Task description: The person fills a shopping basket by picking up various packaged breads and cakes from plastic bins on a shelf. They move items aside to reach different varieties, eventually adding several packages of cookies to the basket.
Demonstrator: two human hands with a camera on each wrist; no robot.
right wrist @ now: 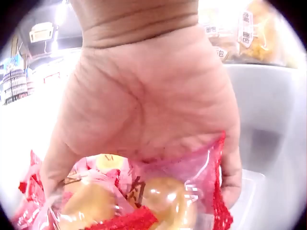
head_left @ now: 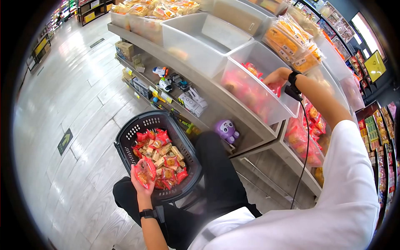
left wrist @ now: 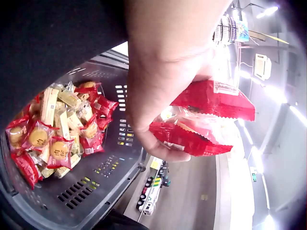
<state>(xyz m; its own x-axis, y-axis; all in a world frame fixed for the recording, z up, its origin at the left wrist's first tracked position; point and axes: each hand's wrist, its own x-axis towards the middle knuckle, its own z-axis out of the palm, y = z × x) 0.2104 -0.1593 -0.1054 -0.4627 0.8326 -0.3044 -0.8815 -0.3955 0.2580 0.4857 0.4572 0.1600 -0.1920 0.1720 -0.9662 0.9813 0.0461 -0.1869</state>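
My left hand (head_left: 144,190) holds red-wrapped pastries (head_left: 145,171) over the near side of a dark shopping basket (head_left: 191,171). In the left wrist view, thumb and fingers curl round these packets (left wrist: 213,100). Inside the basket lie more red packets (head_left: 160,139) and several pale, wrapped bars (head_left: 159,157). My right hand (head_left: 278,76) reaches into a clear plastic bin (head_left: 246,62) of similar red packets. The right wrist view shows its fingers curled round clear-and-red packets with round golden pastries (right wrist: 168,196); the fingertips are partly hidden.
An open bin (head_left: 196,31) stands beside the right hand's bin, and one with orange bread packets (head_left: 287,39) lies behind. Toys, among them a purple figure (head_left: 227,131), sit on the lower shelf. A black cable (head_left: 307,146) hangs from the right wrist.
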